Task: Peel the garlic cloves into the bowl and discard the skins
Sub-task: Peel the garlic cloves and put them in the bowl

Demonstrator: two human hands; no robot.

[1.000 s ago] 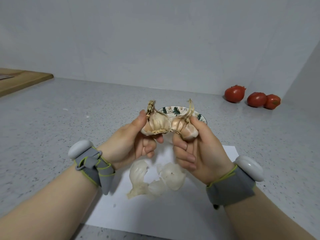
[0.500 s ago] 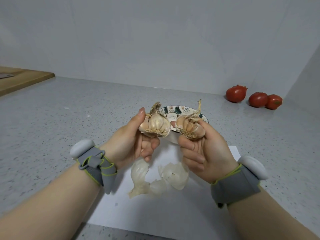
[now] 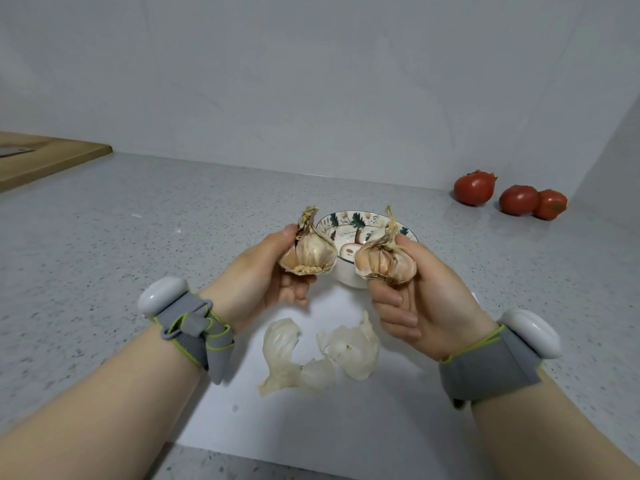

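A garlic bulb is split into two halves held above the counter. My left hand (image 3: 263,278) grips the left half (image 3: 311,252), its dry stem pointing up. My right hand (image 3: 419,299) grips the right half (image 3: 384,263), cloves facing me. A gap separates the two halves. Behind them stands a small patterned bowl (image 3: 349,221), partly hidden by the garlic. Several papery white skins (image 3: 322,355) lie on a white sheet (image 3: 311,431) below my hands.
Three red tomatoes (image 3: 512,197) sit at the back right near the wall corner. A wooden cutting board (image 3: 45,157) lies at the far left. The speckled grey countertop (image 3: 121,244) spreads around the sheet.
The bulb, joined a second ago, has been pulled apart into two halves. My hands have moved away from each other, one half in each.
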